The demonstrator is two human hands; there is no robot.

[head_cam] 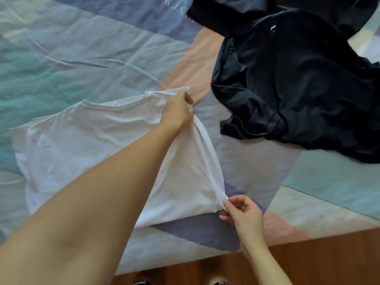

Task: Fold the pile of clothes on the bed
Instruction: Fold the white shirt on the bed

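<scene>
A white T-shirt (82, 145) lies spread on the bed, its collar toward the far side. My left hand (177, 111) reaches across it and grips its far right shoulder, lifting the cloth a little. My right hand (244, 214) pinches the near right edge of the same shirt by the bed's front edge. The cloth between the two hands is raised in a loose fold. A pile of black clothes (298, 79) lies crumpled to the right, apart from both hands.
The bedsheet (72, 58) has pastel patches of blue, teal, pink and purple. Its front edge runs along the bottom, with a brown wooden floor (318, 258) below. Dark shoes (141, 281) show at the bottom edge.
</scene>
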